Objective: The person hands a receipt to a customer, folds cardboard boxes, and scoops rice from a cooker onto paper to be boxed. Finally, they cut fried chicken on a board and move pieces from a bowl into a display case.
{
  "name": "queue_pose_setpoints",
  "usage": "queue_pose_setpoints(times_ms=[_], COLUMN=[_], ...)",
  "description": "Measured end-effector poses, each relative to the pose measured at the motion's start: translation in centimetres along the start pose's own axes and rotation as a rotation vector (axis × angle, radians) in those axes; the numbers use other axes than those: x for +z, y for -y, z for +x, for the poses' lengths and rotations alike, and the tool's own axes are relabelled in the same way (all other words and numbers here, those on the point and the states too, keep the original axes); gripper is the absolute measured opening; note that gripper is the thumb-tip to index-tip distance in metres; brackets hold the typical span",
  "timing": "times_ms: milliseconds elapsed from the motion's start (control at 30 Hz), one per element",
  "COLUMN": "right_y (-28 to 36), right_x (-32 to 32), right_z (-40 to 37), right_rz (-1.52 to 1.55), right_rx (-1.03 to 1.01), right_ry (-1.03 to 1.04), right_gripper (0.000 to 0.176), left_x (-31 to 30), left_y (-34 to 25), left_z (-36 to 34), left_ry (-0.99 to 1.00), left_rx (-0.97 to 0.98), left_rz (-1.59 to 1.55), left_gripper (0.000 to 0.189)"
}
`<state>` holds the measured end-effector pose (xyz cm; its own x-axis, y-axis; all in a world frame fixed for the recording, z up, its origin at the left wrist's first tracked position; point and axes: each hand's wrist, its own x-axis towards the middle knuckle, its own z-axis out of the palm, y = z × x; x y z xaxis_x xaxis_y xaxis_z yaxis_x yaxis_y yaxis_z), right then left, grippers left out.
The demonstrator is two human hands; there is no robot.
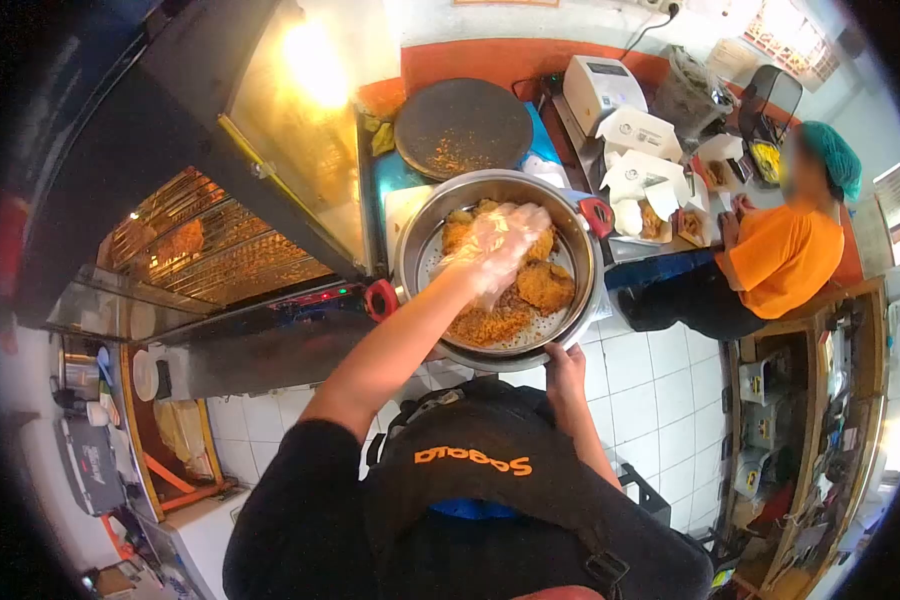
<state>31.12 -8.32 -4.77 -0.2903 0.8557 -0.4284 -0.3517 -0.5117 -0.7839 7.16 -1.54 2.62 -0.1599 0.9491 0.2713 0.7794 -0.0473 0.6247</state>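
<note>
A large round steel pot (407, 250) with red side handles holds a perforated insert and several pieces of breaded fried chicken (545, 288). My left hand (500, 240), in a clear plastic glove, reaches inside among the chicken. The glove hides its fingers, so I cannot make out whether they grip a piece. At the near right side of the pot, my bare right hand (566, 366) is closed on the rim. More breaded chicken (490, 325) lies at the near side of the insert, below my left forearm.
A lit display cabinet (200, 240) with wire racks and its door open stands at left. Behind the pot sits a dark round pan (464, 125) with crumbs. To the right, a co-worker (790, 240) stands by open food boxes (640, 178) and a white printer (602, 90). Wooden shelves (805, 430) stand lower right.
</note>
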Motion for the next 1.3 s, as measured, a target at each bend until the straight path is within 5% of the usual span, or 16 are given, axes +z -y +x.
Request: queue_pose_setpoints(times_ms=[33,233,333,467,533,567,600,633,700,767,800,933,1000,1033,1100,1300], right_y=[0.3,1.3,1.4,1.4,1.2,1.4,1.8,2.1,1.5,1.3,1.4,1.0,0.8,0.7,0.3,0.7], right_x=[0.1,0.8,1.2,0.6,0.1,0.3,0.7,0.9,0.3,0.0,0.0,-0.1,-0.1,-0.4,-1.1,0.0], right_z=[-0.2,-0.6,-0.8,-0.5,0.1,-0.1,-0.5,-0.6,0.0,0.2,0.2,0.1,0.4,0.5,0.7,0.1], right_rz=[-0.006,-0.045,-0.004,0.001,-0.023,-0.027,-0.041,-0.054,-0.045,-0.027,-0.049,-0.026,-0.051,-0.085,-0.117,-0.048], right_rx=[-0.001,0.019,0.02,0.017,0.038,0.047,0.055,0.062,0.047,0.05,0.066,0.025,0.032,0.047,0.072,-0.002], right_ry=[0.014,-0.006,0.046,0.094,0.088,0.088,0.07,0.053,0.033,0.038,0.021,0.023,-0.017,-0.054,-0.097,-0.042], right_gripper=[0.033,0.029,0.034,0.038,0.04,0.04,0.041,0.042,0.043,0.045,0.046,0.045,0.045,0.045,0.044,0.034], left_x=[-1.4,-0.3,-6.8,-10.3,-17.1,-18.0,-21.8,-25.0,-30.5,-34.1,-34.7,-36.7,-37.2,-37.4,-37.1,-39.1], left_y=[-2.2,-0.3,-3.6,-2.9,-3.2,-1.4,-2.8,-4.9,-4.6,-5.9,-4.8,-6.2,-6.1,-3.2,4.6,7.3], left_z=[1.8,5.7,3.2,-3.7,-8.9,-11.5,-13.1,-14.9,-19.0,-18.9,-18.9,-13.8,-11.7,-10.6,-9.2,-3.8], left_ry=[-0.285,0.606,0.564,0.299,0.14,0.204,0.289,0.111,-0.166,-0.369,-0.435,-0.434,0.241,0.245,-0.402,-0.285], left_rx=[0.555,0.201,0.056,-0.279,0.022,-0.213,-0.543,-0.386,-0.024,-0.509,-0.387,-0.718,-0.627,-0.604,-0.067,-0.35], left_rz=[0.63,0.408,0.216,-0.767,-0.143,-0.678,-1.048,-1.264,-0.286,-0.598,0.011,0.6,1.337,1.339,1.43,1.183], left_gripper=[0.03,0.039,0.046,0.052,0.055,0.017,0.018,0.024,0.022,0.042,0.041,0.037,0.032,0.032,0.031,0.032])
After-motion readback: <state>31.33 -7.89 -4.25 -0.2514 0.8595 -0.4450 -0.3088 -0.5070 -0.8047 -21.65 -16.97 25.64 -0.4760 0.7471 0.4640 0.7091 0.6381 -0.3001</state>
